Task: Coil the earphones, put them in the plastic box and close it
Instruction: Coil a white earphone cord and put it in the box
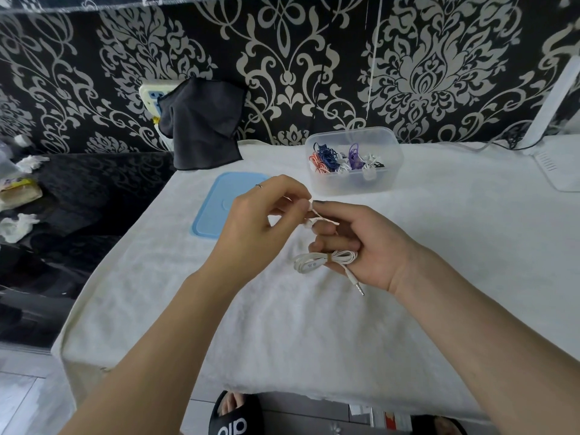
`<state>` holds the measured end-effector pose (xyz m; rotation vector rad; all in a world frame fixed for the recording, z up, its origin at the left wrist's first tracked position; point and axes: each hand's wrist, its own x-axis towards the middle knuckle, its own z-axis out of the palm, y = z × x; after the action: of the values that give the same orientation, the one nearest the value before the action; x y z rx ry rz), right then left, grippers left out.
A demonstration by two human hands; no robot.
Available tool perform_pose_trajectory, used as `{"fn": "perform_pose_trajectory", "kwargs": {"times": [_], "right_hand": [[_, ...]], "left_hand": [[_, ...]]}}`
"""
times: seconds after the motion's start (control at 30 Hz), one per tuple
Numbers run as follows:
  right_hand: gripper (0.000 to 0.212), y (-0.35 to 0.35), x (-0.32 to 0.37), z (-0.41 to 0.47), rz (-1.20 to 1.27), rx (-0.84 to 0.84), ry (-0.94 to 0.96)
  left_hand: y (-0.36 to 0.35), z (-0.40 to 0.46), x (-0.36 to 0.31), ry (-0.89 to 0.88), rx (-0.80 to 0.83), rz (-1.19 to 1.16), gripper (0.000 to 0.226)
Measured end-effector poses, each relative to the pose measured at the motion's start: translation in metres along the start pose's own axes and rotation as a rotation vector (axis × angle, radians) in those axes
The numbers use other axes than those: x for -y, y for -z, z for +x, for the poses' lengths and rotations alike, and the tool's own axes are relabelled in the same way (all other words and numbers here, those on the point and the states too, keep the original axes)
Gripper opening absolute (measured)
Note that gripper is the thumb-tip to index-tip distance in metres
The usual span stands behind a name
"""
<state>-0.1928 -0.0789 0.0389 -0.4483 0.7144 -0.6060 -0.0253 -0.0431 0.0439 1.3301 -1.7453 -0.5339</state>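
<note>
Holding the white earphones [324, 259] mid-air above the middle of the surface [439, 277], both hands are working the cable. Right hand [370, 246] is gripping the bundled loops, curled fingers around the bound middle; jack plug is dangling free below the palm. Left hand [260, 221] is pinching the earbud end of the cord, just beside the right index finger.

Handling judgement: earphones are looking very light, limp, thin-corded; coil is likely springing open if released, so gripping at the tied waist is the safe spot, not the jack or buds. Cord is probably snagging easily on fingers.

Plastic box [354, 183] is sitting open toward the far edge of the surface, already holding several coloured coiled earphones; room for one more is looking tight but workable. Blue lid [226, 208] is lying flat near the far left edge, apart from the box.

Surface is covered in a white, soft cloth. Dark cloth [204, 127] is hanging at the far left corner against patterned wallpaper [439, 58]. A white lamp base [561, 164] is standing at the far right edge.
</note>
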Motion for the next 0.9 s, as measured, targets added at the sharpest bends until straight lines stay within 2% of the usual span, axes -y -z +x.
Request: {"fn": "perform_pose_trajectory", "kwargs": {"times": [0.07,0.17,0.3,0.37,0.5,0.6,0.73,0.9], "right_hand": [[0.027,0.002,0.002,-0.001,0.008,-0.014,0.004],[0.019,0.006,0.006,-0.003,0.033,-0.016,0.008],[0.017,0.008,0.006,-0.005,0.038,0.005,0.006],[0.013,0.009,0.006,-0.006,0.052,0.029,0.007],[0.022,0.012,0.006,-0.005,0.065,0.036,0.009],[0.014,0.012,0.006,-0.005,0.052,0.026,0.019],[0.022,0.011,0.007,-0.006,0.029,0.005,0.035],[0.013,0.011,0.009,-0.004,0.033,-0.006,0.048]], "left_hand": [[-0.002,0.001,-0.001,0.046,0.005,-0.064,0.008],[-0.003,0.002,-0.004,0.134,0.031,-0.242,0.010],[-0.003,0.003,-0.006,0.200,0.056,-0.321,0.011],[-0.003,0.002,-0.007,0.200,0.059,-0.332,0.010],[-0.004,0.003,-0.007,0.183,0.052,-0.312,0.010],[-0.006,0.003,-0.007,0.191,0.056,-0.301,0.011],[-0.008,0.005,-0.009,0.191,0.037,-0.287,0.009],[-0.012,0.010,-0.011,0.201,0.015,-0.229,0.009]]}}
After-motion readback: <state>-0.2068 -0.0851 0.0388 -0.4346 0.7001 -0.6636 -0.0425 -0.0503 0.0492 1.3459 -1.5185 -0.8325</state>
